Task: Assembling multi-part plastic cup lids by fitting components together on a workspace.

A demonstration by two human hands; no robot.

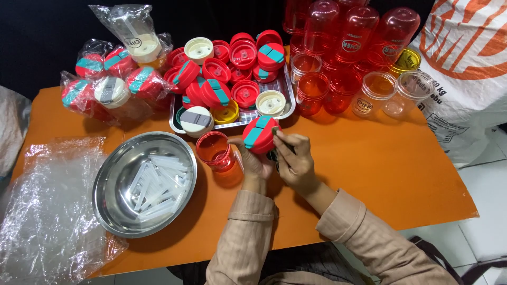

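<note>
red lid (260, 135), teal flap, tilted, held

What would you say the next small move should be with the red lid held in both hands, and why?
Probably lower the red lid onto the open red cup just to its left. The left hand grips the lid, the right hand pinches at its edge, and that cup stands uncapped beside them.

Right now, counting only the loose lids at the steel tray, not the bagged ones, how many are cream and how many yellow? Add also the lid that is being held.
Cream lids: 3
Yellow lid: 1
Red lid in the left hand: 1
Total: 5
</note>
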